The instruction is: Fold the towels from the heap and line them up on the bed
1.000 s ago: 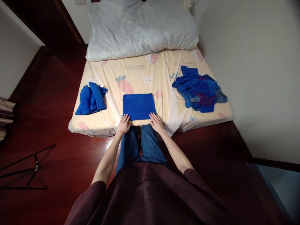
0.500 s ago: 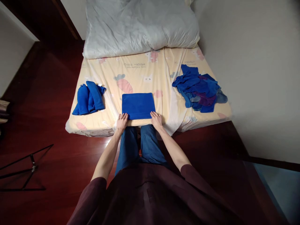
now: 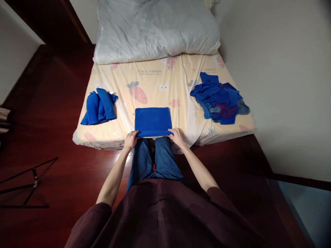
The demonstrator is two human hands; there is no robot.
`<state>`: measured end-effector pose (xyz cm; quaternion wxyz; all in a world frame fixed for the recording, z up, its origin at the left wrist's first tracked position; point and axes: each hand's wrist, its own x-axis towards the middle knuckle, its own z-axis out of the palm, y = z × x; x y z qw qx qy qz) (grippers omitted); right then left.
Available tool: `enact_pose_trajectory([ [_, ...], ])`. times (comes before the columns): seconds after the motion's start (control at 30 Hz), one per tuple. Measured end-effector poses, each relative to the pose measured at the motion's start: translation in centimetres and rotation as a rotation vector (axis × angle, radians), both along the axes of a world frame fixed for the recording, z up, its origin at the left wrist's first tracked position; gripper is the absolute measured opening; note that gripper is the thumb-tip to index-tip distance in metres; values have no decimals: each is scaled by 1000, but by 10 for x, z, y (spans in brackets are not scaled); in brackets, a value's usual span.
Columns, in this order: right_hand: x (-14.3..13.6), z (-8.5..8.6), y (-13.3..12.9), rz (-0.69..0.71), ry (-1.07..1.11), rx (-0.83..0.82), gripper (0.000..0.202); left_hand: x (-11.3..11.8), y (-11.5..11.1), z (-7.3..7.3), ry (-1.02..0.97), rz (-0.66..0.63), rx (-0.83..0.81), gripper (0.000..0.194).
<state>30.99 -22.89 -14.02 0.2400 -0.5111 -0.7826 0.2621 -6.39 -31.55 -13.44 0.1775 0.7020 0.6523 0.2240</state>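
A blue cloth [image 3: 153, 119] lies flat as a rectangle at the front edge of the bed. Its near edge is turned up into a narrow fold. My left hand [image 3: 131, 139] pinches the near left corner, fingers closed on the fabric. At the near right corner, my right hand [image 3: 177, 135] grips the same folded edge. To the left rest several rolled blue cloths [image 3: 99, 107] side by side. A loose heap of blue and purple cloths [image 3: 219, 98] sits on the right.
The bed [image 3: 152, 77] has a cream sheet with carrot and rabbit prints. A pale, plastic-looking covered bundle [image 3: 157, 31] fills its far end. Black tripod legs [image 3: 28, 186] stand on the dark red floor [image 3: 69, 172] at the left. A wall [image 3: 279, 86] borders the right side.
Both hands have shifted slightly toward my body, pulling the cloth nearer. Its near edge has been lifted and turned into a narrow fold, gripped at both corners.
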Motion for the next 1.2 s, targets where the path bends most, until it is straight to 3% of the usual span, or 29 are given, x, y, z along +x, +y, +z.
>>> enact_pose_trajectory([
  [0.2,7,-17,24,-188,330,-175,30,-15,12,-13,-344,250,28,28],
  [0.37,8,-30,28,-228,357,-204,15,-17,17,-19,-459,293,-6,23],
  [0.6,9,-30,28,-286,309,-157,41,-9,20,-16,-543,472,-15,23],
  [0.77,7,-26,28,-293,263,-144,52,-8,19,-13,-552,474,-34,31],
  [1.2,1,-19,26,-370,211,-132,41,0,27,-9,-475,604,-79,29],
])
